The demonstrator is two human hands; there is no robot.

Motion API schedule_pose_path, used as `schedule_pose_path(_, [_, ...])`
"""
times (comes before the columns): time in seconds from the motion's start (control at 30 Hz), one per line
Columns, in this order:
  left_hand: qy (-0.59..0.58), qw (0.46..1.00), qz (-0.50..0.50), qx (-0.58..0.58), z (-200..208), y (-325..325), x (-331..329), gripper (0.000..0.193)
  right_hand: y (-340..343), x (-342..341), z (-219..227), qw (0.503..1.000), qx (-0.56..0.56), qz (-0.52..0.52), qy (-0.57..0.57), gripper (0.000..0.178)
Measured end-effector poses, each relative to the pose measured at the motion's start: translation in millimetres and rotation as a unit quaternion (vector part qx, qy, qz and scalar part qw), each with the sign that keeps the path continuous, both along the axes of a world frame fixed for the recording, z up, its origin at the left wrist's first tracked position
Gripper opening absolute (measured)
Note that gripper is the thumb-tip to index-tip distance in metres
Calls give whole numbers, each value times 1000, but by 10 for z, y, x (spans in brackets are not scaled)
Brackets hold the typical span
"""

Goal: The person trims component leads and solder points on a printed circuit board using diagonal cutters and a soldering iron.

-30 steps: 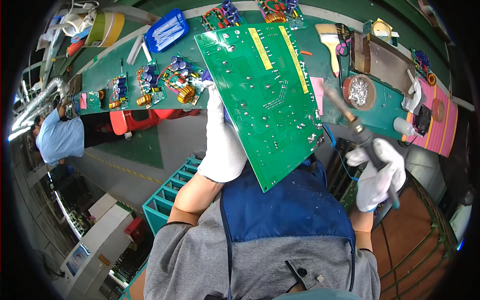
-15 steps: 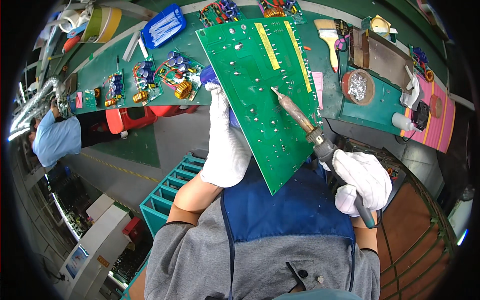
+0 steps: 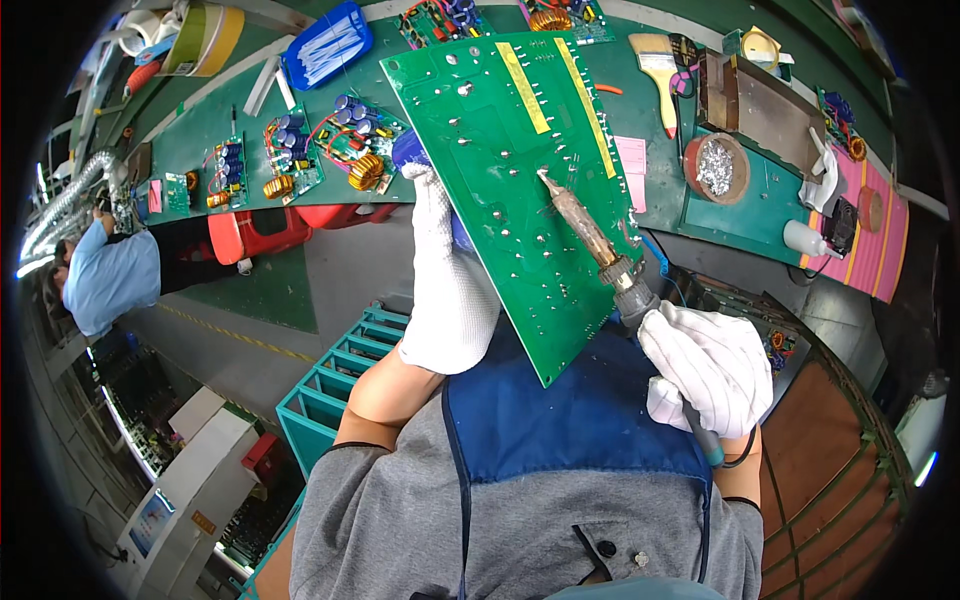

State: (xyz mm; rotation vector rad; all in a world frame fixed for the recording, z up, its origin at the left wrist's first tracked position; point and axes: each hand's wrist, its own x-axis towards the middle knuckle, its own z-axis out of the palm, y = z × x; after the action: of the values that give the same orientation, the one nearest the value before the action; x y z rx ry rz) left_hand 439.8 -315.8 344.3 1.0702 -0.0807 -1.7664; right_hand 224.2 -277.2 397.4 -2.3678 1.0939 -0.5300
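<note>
A large green circuit board (image 3: 490, 230), solder side facing me and tilted, is held up over my lap. It bears many solder joints and two yellow tape strips. My left hand (image 3: 447, 290), in a white knit glove, grips the board's left edge from behind; its fingertips are partly hidden. Blue cylindrical parts show behind that edge. In my right hand (image 3: 708, 368), also gloved in white, is a soldering iron (image 3: 588, 228), its fingers wrapped round the handle. The iron's tip is at a spot in the board's upper middle.
On the green bench (image 3: 640, 110) lie several populated boards (image 3: 290, 160), a blue tray (image 3: 328, 48), a brush (image 3: 657, 75), a round container of solder bits (image 3: 716, 168), a brown box (image 3: 765, 110) and a white bottle (image 3: 805, 238). A co-worker in blue (image 3: 112, 275) is at far left.
The board has shifted slightly left and up. My right hand and the soldering iron have moved a little left with it, the tip still at the board.
</note>
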Motion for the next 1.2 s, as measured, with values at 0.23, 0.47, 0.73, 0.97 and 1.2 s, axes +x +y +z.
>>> schedule_pose_path(0.23, [62, 998, 9, -23, 27, 30, -21, 59, -10, 14, -37, 997, -49, -15, -51, 27])
schedule_pose_path(0.47, [177, 984, -22, -3, 8, -30, 41, 63, 107, -88, -46, 993, -89, -76, -14, 27])
schedule_pose_path(0.73, [152, 988, -32, -8, -44, -13, 39, 62, -30, -48, -68, 998, -42, -30, -37, 28])
schedule_pose_path(0.97, [-36, 998, -34, 29, 171, -75, -113, 62, -47, -60, -95, 999, -44, 20, -4, 37])
schedule_pose_path(1.2, [-7, 998, -69, -2, 11, -38, -30, 61, -65, -29, -72, 998, -38, -45, 22, 25])
